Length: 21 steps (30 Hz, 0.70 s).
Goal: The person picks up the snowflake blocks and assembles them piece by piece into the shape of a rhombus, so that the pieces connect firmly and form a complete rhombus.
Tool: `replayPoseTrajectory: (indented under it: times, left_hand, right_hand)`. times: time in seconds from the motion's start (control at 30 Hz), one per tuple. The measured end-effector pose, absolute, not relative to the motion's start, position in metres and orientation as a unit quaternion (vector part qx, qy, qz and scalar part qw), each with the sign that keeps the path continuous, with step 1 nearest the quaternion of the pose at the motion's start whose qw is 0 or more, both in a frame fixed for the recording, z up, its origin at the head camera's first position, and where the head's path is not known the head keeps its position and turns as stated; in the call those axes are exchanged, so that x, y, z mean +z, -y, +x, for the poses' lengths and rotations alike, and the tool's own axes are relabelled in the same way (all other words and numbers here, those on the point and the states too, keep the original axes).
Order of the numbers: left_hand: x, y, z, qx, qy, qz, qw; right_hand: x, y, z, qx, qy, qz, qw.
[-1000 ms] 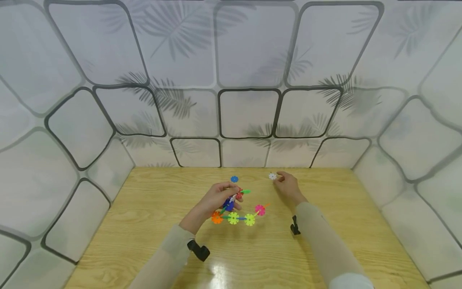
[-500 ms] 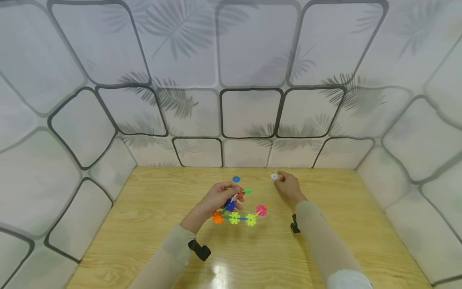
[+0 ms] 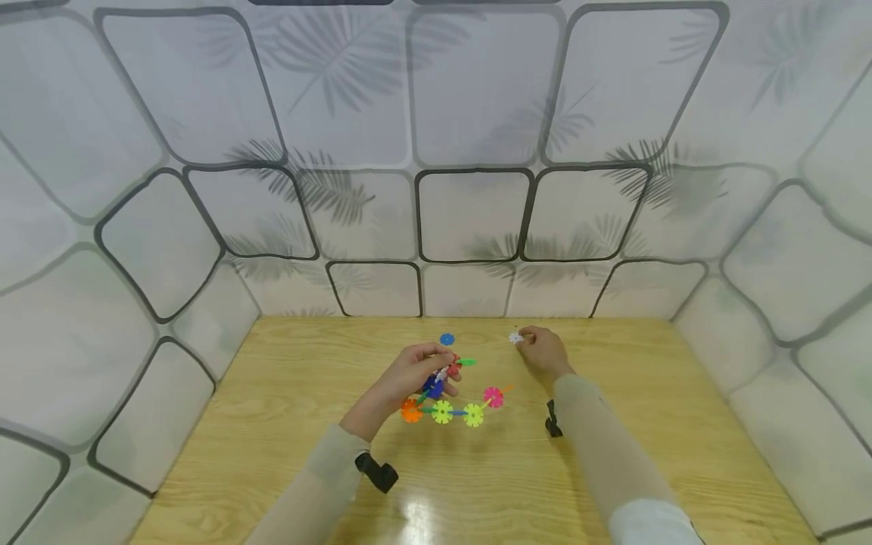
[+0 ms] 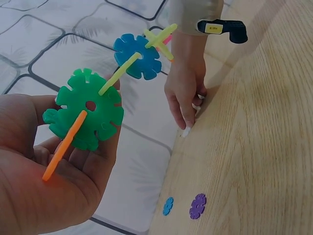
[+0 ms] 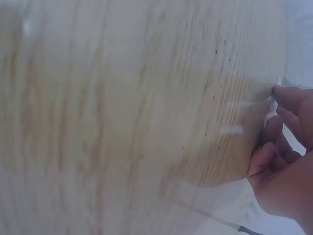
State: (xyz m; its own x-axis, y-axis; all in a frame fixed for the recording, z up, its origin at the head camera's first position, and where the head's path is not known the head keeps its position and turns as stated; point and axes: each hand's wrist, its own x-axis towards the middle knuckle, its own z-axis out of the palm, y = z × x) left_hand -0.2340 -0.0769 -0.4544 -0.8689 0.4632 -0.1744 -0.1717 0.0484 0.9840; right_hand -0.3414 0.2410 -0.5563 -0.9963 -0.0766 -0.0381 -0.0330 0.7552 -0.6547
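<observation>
In the head view my left hand (image 3: 407,375) holds a chain of notched plastic snowflake discs off the table. Its lower run shows an orange disc (image 3: 412,411), yellow discs and a pink disc (image 3: 493,397). Seen from the left wrist, a green disc (image 4: 100,117) lies against the fingers, with an orange disc (image 4: 63,149) edge-on in it and a blue disc (image 4: 142,66) farther along. Far right, my right hand (image 3: 545,350) pinches a white snowflake disc (image 3: 515,338) at the table's back. Only a sliver of it shows in the right wrist view.
A loose blue disc (image 3: 446,339) lies near the back edge of the wooden table (image 3: 272,424). A purple disc (image 4: 197,206) lies near it in the left wrist view. A patterned wall covering (image 3: 470,219) rises behind and at both sides.
The white disc has tilted and shifted slightly towards me, with the right fingertips drawn together on it. The left hand and its chain stay nearly still.
</observation>
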Motion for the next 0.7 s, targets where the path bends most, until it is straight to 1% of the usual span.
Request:
replayPoseTrajectory:
  times: [0.43, 0.7]
  left_hand:
    - [-0.454, 0.077, -0.232, 0.673, -0.693, 0.108, 0.233]
    - [-0.453, 0.076, -0.234, 0.683, -0.684, 0.099, 0.236]
  right_hand:
    - [-0.559, -0.237, -0.336, -0.374, -0.927, -0.009, 0.031]
    - [-0.544, -0.231, -0.326, -0.433, -0.901, 0.021, -0.011]
